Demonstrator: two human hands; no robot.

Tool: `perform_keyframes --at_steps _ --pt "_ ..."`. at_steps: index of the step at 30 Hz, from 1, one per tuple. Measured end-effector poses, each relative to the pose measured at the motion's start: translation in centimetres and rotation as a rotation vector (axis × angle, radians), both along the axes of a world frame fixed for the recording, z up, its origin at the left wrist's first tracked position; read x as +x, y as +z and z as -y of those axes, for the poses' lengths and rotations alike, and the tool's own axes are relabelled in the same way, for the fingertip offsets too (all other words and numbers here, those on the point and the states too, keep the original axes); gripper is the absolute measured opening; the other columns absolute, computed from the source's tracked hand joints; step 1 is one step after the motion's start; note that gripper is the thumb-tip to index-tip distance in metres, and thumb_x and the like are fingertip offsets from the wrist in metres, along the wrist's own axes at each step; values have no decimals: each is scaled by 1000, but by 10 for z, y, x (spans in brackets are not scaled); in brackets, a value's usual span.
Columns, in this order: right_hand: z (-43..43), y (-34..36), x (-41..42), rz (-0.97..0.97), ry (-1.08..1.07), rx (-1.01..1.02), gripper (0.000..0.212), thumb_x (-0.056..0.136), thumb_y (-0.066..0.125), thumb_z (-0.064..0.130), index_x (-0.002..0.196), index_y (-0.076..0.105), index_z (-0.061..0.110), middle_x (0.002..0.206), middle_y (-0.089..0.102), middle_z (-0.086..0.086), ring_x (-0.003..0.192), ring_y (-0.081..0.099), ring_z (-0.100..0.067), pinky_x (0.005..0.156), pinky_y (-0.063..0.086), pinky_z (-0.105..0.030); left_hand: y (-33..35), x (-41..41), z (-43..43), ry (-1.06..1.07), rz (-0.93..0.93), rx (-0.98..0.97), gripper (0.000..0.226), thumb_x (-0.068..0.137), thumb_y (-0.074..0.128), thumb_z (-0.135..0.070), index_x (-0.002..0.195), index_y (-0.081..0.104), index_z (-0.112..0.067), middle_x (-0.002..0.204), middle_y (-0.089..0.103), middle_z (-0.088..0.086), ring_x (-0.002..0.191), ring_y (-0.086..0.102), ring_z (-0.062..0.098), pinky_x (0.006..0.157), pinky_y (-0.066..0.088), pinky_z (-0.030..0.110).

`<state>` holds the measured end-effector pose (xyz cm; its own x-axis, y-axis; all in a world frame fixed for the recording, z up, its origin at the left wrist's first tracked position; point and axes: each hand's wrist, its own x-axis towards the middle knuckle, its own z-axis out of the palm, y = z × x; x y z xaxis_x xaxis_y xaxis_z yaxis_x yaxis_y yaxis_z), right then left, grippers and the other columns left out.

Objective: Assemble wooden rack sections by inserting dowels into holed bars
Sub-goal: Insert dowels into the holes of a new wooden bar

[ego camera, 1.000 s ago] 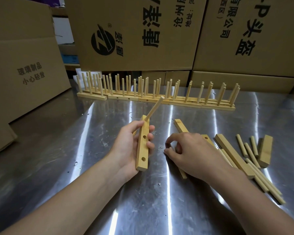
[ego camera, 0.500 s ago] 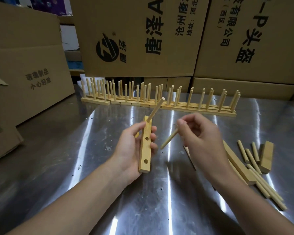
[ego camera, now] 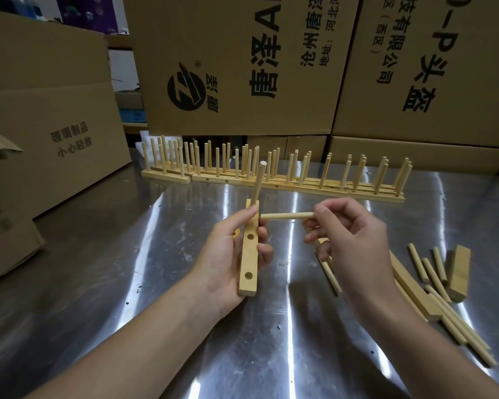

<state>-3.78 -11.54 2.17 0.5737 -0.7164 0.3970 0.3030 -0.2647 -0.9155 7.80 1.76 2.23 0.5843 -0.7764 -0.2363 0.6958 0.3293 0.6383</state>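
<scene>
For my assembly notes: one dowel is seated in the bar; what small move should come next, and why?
Probably swing the loose dowel in the right hand parallel to the seated dowel and aim its tip at the upper empty hole; the left hand holds the bar with two holes free.

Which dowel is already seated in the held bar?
The upright dowel at the top of the holed bar in the left hand. The right hand pinches a horizontal dowel, not inserted; loose dowels lie on the table.

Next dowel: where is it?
Head view, centre: dowel pinched level by the right hand, tip beside the holed bar in the left hand.
</scene>
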Motion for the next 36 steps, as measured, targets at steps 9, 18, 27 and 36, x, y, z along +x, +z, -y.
perform_keyframes --at_steps 9,18,27,36 --pt "-2 2 1 -3 120 77 16 101 69 14 117 66 19 95 79 -10 81 79 -25 50 49 -22 -4 4 3 50 18 -29 43 86 82 -13 127 70 -10 86 67 4 65 64 7 47 52 17" --pt "-5 -1 -1 -37 231 49 16 95 77 15 110 77 20 96 77 -6 90 76 -21 58 53 -22 -6 6 3 53 28 -34 36 86 83 -15 121 72 -10 86 68 5 64 65 8 47 53 18" --pt "-12 8 -4 -150 259 -329 14 108 58 33 100 67 26 90 73 4 89 72 -14 70 55 -26 -3 8 0 23 53 -41 32 94 68 -33 94 85 -7 90 71 7 66 62 12 54 53 22" --pt "-21 9 -5 -540 295 -734 31 110 43 46 82 56 49 73 61 20 69 56 -7 62 40 -18 -2 7 2 36 261 25 40 107 57 -35 140 67 -15 91 73 3 77 67 14 87 54 39"
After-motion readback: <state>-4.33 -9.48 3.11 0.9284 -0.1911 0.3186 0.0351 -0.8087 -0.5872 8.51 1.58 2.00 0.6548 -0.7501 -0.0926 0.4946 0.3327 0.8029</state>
